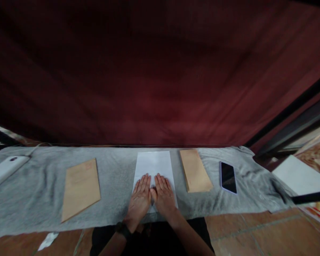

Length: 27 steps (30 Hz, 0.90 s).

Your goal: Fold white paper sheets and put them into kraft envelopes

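A white sheet of paper [154, 161] lies flat on the grey cloth in front of me. My left hand [140, 200] rests palm down on its left half, fingers stretched forward. On the right half lies my right hand [164, 195], also flat, with the thumbs close together near the middle. The lower part of the sheet is partly hidden under both hands. To the right of the paper is a stack of brown envelopes [196, 171]. Another brown envelope [80, 188] lies further off on the left.
Grey cloth [114, 177] covers the narrow table. A phone [228, 177] lies right of the envelope stack; a white device [8, 170] with a cable sits at the far left. A dark red curtain [160, 89] hangs behind. A paper scrap [48, 240] is on the tiled floor.
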{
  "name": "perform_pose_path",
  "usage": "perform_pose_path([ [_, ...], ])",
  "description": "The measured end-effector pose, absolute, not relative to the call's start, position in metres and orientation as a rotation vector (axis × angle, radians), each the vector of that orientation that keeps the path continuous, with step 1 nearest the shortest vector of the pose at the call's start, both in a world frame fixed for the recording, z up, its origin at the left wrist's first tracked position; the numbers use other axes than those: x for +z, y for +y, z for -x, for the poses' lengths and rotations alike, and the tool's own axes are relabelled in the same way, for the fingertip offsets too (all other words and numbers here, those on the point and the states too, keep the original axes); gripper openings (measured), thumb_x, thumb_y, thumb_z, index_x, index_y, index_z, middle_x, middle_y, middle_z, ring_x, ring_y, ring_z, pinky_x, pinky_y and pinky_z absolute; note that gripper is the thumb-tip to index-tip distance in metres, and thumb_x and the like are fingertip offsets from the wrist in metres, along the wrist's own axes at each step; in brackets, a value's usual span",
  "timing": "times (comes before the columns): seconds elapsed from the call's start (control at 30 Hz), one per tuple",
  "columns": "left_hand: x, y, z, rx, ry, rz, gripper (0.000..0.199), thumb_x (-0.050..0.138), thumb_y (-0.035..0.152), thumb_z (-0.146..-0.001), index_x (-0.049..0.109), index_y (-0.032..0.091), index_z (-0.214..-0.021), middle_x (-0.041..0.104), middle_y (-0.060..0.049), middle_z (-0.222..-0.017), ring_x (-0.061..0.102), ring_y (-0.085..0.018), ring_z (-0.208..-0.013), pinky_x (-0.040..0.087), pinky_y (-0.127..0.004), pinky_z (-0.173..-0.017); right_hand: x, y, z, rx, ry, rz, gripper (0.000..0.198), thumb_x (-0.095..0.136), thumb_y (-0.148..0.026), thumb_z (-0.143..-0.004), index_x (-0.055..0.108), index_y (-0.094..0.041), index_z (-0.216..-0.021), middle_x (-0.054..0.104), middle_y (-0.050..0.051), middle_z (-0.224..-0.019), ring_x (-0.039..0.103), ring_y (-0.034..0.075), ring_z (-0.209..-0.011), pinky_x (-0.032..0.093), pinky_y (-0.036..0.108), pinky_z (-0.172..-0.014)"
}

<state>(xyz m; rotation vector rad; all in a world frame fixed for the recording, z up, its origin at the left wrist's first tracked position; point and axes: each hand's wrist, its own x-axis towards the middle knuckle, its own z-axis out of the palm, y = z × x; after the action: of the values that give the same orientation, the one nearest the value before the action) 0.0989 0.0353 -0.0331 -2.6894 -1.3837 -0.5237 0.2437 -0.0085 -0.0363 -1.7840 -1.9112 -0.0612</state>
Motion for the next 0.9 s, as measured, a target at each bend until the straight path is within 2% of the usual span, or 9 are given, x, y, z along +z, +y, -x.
perform_pose_path([
  [0.1,-0.029,0.028,-0.084,-0.574,-1.453,2.648,0.059,0.034,0.037,-0.101,0.040,0.010,-0.153,0.048,-0.016,-0.154,0.043,-0.028,-0.145,0.037,-0.047,-0.118,-0.033,-0.019,-0.266,-0.102,-1.952,1.821,0.056,0.045,-0.036,-0.104,0.039,-0.014,-0.155,0.043,0.012,-0.157,0.041,0.024,-0.145,0.033,0.044,-0.120],
  [0.2,-0.027,0.022,-0.065,-0.586,-1.499,2.609,0.061,0.032,0.043,-0.102,0.039,0.012,-0.154,0.048,-0.016,-0.154,0.045,-0.028,-0.143,0.037,-0.048,-0.118,-0.030,-0.028,-0.284,-0.135,-1.966,1.868,0.056,0.043,-0.035,-0.104,0.038,-0.013,-0.155,0.043,0.013,-0.157,0.042,0.025,-0.145,0.032,0.044,-0.120],
  [0.37,-0.030,0.018,-0.040,-0.580,-1.537,2.566,0.061,0.031,0.045,-0.102,0.042,0.012,-0.153,0.051,-0.015,-0.151,0.048,-0.029,-0.141,0.037,-0.049,-0.117,-0.031,-0.040,-0.296,-0.161,-1.957,1.887,0.057,0.042,-0.037,-0.104,0.039,-0.012,-0.155,0.042,0.014,-0.157,0.044,0.028,-0.143,0.033,0.045,-0.119],
  [0.5,-0.023,0.008,-0.048,-0.628,-1.570,2.492,0.061,0.030,0.043,-0.103,0.038,0.012,-0.155,0.046,-0.017,-0.155,0.042,-0.031,-0.145,0.035,-0.052,-0.118,-0.035,-0.045,-0.298,-0.181,-1.944,1.881,0.056,0.041,-0.036,-0.105,0.038,-0.012,-0.156,0.045,0.014,-0.155,0.045,0.028,-0.142,0.032,0.047,-0.119],
  [0.67,-0.016,-0.015,-0.089,-0.554,-1.278,2.754,0.058,0.037,0.040,-0.104,0.031,0.022,-0.158,0.041,-0.007,-0.160,0.037,-0.023,-0.148,0.035,-0.043,-0.119,-0.036,-0.043,-0.299,-0.212,-1.938,1.879,0.057,0.041,-0.035,-0.105,0.035,-0.013,-0.157,0.043,0.014,-0.156,0.043,0.028,-0.143,0.031,0.047,-0.120],
  [0.9,-0.027,-0.025,-0.090,-0.521,-1.183,2.794,0.061,0.042,0.048,-0.102,0.034,0.023,-0.157,0.040,-0.008,-0.161,0.038,-0.022,-0.148,0.031,-0.043,-0.121,-0.028,-0.058,-0.287,-0.154,-2.044,1.787,0.055,0.039,-0.034,-0.106,0.034,-0.014,-0.157,0.041,0.012,-0.159,0.039,0.025,-0.147,0.034,0.044,-0.119],
])
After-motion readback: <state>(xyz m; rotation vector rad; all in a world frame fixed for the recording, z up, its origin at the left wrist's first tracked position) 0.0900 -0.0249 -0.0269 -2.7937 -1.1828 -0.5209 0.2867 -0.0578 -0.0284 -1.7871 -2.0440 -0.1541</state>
